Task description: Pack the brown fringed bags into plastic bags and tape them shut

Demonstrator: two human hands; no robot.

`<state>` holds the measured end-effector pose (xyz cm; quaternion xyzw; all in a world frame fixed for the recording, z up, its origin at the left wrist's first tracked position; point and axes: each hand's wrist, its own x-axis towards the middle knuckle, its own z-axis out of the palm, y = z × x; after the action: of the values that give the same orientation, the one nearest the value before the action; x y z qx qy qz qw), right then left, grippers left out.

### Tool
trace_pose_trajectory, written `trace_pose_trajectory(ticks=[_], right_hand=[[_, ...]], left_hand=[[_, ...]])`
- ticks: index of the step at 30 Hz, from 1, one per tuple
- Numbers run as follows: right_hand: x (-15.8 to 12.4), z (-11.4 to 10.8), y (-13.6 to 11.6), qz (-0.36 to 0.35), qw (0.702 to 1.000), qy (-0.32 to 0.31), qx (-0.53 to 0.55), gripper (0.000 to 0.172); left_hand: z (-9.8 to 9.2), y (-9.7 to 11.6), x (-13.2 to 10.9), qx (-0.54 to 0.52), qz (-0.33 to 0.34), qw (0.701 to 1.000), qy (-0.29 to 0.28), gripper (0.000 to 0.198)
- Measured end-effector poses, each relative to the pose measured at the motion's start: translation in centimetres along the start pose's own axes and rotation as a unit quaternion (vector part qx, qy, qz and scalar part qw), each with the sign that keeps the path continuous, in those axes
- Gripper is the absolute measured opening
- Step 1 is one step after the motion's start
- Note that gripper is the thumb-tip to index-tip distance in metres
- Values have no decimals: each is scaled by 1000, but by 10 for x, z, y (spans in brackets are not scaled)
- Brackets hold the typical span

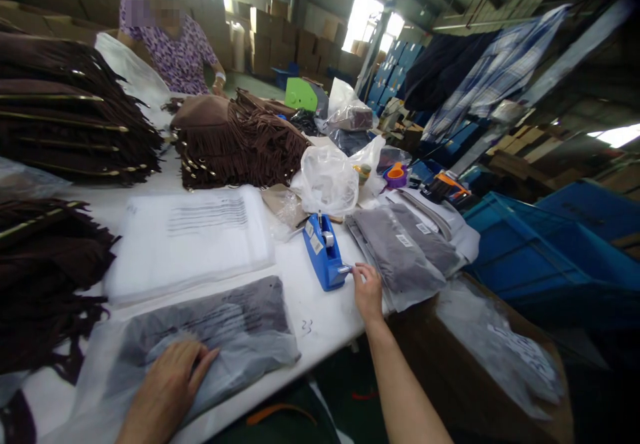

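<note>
My left hand [173, 377] lies flat, fingers stretched out, on a translucent plastic bag [260, 351] with a dark folded item inside. Just right of the blue tape dispenser [327, 261], my right hand [369, 291] pinches the end of the clear tape [346, 269] at its cutting edge. Beyond the bag under my left hand rests a stack of white plastic bags [195, 237] with printed lines. Several filled grey bags [400, 244] with barcode labels are piled to the right of the dispenser.
Brown fringed bags [65, 111] are heaped at the left, with more brown fringed bags [235, 137] at the back. A co-worker [175, 57] in a purple patterned top stands across the table. Blue crates [545, 251] and an open cardboard box [500, 351] are at the right.
</note>
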<state>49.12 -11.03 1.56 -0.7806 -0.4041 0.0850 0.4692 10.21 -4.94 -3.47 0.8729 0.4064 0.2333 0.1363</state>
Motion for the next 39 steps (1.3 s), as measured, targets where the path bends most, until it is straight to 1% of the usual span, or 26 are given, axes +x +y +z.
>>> trace_pose_trajectory(ticks=[3, 5, 7, 10, 12, 14, 16, 17, 18, 19, 20, 21, 22, 23, 24, 25, 27, 29, 30, 32, 33, 35, 36, 37, 38, 39], right_hand=[[17, 3, -14, -9, 997, -65, 37, 40], [11, 4, -22, -19, 995, -82, 58, 45], [-6, 3, -21, -14, 996, -53, 73, 51], [-31, 1, -4, 36, 997, -9, 68, 57], [-35, -2, 9, 50, 998, -8, 32, 61], [-30, -6, 14, 42, 999, -8, -20, 64], [-24, -11, 3, 29, 997, -4, -69, 65], [-23, -13, -9, 19, 997, -15, -78, 65], [-25, -13, -25, 0, 996, -47, -70, 66], [-29, -11, -44, -26, 992, -109, -51, 66], [-36, -5, -66, -59, 979, -196, -22, 67], [-44, 4, -87, -95, 946, -308, 6, 67], [-53, 16, -108, -129, 896, -425, 16, 66], [-61, 30, -125, -170, 842, -512, 0, 66], [-68, 47, -139, -220, 799, -558, -45, 67], [-73, 64, -149, -274, 762, -577, -105, 69], [-77, 94, -157, -362, 703, -564, -237, 72], [-75, 114, -153, -407, 665, -535, -326, 76], [-73, 120, -149, -415, 656, -524, -350, 78], [-65, 123, -140, -412, 663, -508, -364, 81], [-61, 122, -137, -401, 678, -502, -358, 81], [-53, 114, -132, -354, 720, -511, -308, 78], [-49, 108, -131, -322, 744, -521, -267, 72], [-46, 102, -131, -293, 765, -528, -223, 61], [-45, 96, -133, -273, 779, -533, -185, 45], [-44, 92, -135, -269, 783, -538, -159, 31]], left_hand=[[3, -3, -1, 1, 2, 1000, -4, 40], [5, -3, -3, 5, 3, 1000, 0, 38], [5, -1, -4, 14, -2, 1000, 3, 35], [2, 3, -6, 36, -10, 999, -3, 31], [0, 5, -7, 51, -18, 998, -18, 29], [-1, 7, -7, 61, -30, 997, -29, 27], [-1, 8, -8, 66, -42, 996, -32, 26], [-1, 9, -9, 67, -47, 996, -31, 25], [0, 9, -9, 68, -51, 996, -31, 25], [0, 9, -9, 68, -54, 996, -33, 24], [1, 10, -9, 68, -56, 995, -36, 23], [0, 10, -9, 68, -59, 995, -39, 23], [0, 10, -9, 67, -62, 995, -40, 22], [0, 10, -9, 67, -65, 995, -41, 22], [-1, 10, -9, 67, -67, 995, -41, 22], [-1, 10, -9, 68, -68, 995, -41, 22], [-3, 11, -9, 72, -68, 994, -43, 21], [-4, 12, -9, 74, -67, 994, -48, 19], [-5, 13, -9, 73, -66, 994, -52, 19], [-6, 13, -10, 70, -64, 994, -56, 18], [-6, 13, -10, 70, -63, 994, -58, 18], [-6, 13, -10, 73, -63, 994, -57, 20], [-6, 13, -10, 74, -62, 994, -56, 21], [-6, 12, -10, 75, -60, 994, -56, 22], [-5, 12, -10, 75, -58, 994, -55, 22], [-5, 12, -10, 76, -56, 994, -55, 22]])
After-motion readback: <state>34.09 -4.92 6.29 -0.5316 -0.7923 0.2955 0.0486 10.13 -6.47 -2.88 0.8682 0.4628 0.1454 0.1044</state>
